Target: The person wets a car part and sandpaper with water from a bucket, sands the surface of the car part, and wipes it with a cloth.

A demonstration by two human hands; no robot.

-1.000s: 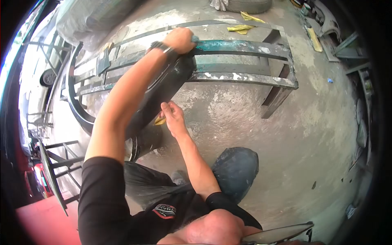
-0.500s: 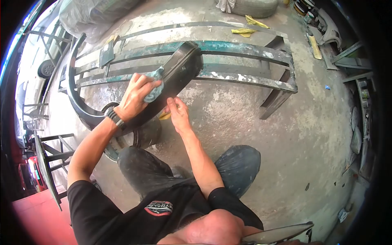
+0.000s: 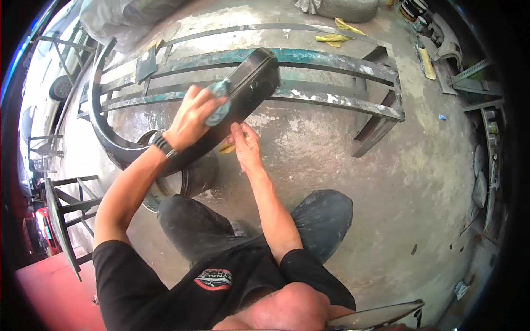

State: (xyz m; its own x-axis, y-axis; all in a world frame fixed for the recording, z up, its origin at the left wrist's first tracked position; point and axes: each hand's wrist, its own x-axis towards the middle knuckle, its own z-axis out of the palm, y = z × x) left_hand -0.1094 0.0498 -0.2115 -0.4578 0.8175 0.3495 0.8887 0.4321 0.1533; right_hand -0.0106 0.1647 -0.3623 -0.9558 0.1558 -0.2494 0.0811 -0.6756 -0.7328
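A long, glossy black curved car panel (image 3: 251, 91) lies across a slatted metal stand (image 3: 331, 62), its wide end pointing away from me. My left hand (image 3: 193, 117), with a dark band at the wrist, is closed on a blue-green cloth (image 3: 221, 107) and presses it to the panel's upper face. At the panel's near edge, my right hand (image 3: 245, 143) has thumb and fingers pinched together. A small yellow piece (image 3: 226, 148) shows right beside those fingers, partly hidden.
Below the panel stands a bucket (image 3: 199, 176) between the stand and my knees. A dark metal frame (image 3: 72, 207) is at the left. Yellow cloths (image 3: 334, 39) and a tire (image 3: 348, 8) lie beyond the stand. Shelving (image 3: 488, 127) lines the right side.
Both hands have shifted slightly away from me and to the right, the cloth moving up along the panel. The panel's wide end appears slightly farther up and right, as the view moves a little.
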